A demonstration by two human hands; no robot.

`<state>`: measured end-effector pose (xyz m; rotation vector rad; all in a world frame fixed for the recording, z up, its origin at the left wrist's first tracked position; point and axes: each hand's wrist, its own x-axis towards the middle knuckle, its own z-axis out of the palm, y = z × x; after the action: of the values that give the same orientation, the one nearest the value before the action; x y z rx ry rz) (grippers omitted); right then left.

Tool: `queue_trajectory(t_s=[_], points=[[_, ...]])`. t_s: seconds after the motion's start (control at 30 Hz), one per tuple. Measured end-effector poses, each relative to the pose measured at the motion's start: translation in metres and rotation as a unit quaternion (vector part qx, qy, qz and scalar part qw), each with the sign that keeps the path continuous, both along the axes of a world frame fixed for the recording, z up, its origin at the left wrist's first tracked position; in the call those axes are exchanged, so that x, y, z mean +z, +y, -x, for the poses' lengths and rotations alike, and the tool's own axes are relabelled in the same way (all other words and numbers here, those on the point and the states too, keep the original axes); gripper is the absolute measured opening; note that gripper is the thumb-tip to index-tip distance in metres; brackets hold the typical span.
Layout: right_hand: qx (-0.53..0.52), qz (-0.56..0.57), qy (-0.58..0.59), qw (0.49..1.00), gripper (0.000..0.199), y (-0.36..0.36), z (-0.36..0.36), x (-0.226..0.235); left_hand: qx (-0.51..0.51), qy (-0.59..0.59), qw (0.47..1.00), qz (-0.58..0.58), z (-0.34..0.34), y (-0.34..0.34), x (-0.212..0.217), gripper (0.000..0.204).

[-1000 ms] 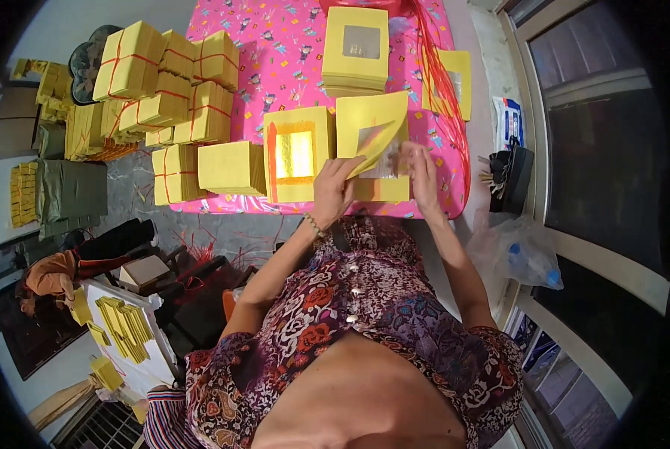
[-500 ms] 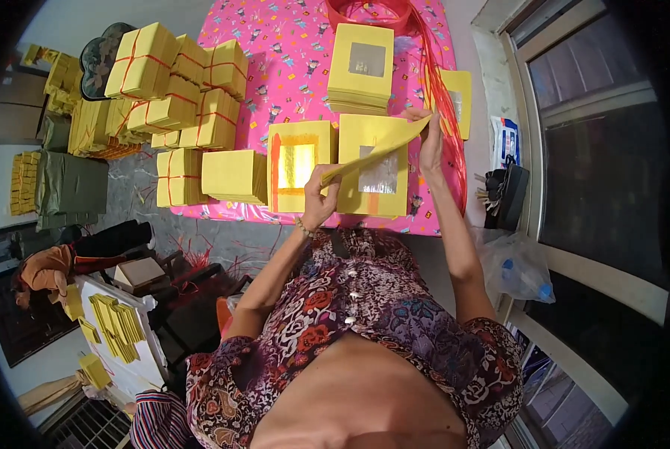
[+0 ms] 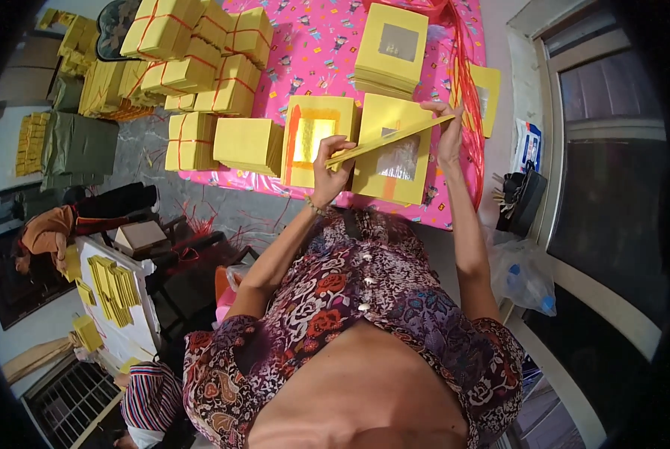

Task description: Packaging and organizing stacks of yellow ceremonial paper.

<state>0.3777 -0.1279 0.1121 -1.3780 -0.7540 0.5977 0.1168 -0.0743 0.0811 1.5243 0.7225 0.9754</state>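
Observation:
My left hand (image 3: pixel 329 166) and my right hand (image 3: pixel 449 133) hold a thin sheaf of yellow paper sheets (image 3: pixel 389 140) edge-on, lifted above the pink patterned table (image 3: pixel 320 52). Under it lies a yellow stack with a silver square (image 3: pixel 395 159). To its left sits a yellow stack with a gold square and orange strip (image 3: pixel 312 138). A plain yellow stack (image 3: pixel 249 144) lies further left.
Bundles of yellow paper tied with red string (image 3: pixel 200 52) are piled at the table's left. A tall yellow stack (image 3: pixel 393 45) stands at the back, red strings (image 3: pixel 466 82) along the right. A window frame (image 3: pixel 567 224) is at right. Two other people (image 3: pixel 47 233) sit below left.
The yellow sheaf has been lifted off the stack and turned flat, edge-on. My left hand moved left to its near end; my right hand rose to its far end.

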Motion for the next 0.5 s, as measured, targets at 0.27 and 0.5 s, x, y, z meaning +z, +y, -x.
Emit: queue_trajectory(t_s=[0.27,0.5], points=[[0.003,-0.015,0.058,0.998,0.081,0.007,0.001,-0.01,-0.007,0.013,1.0,-0.001,0.001,0.006,0.005,0.01],[0.09,-0.035,0.168,0.981,0.073,0.015,-0.005,-0.014,-0.198,0.065,0.965,0.159,-0.01,0.016,0.063,0.029]])
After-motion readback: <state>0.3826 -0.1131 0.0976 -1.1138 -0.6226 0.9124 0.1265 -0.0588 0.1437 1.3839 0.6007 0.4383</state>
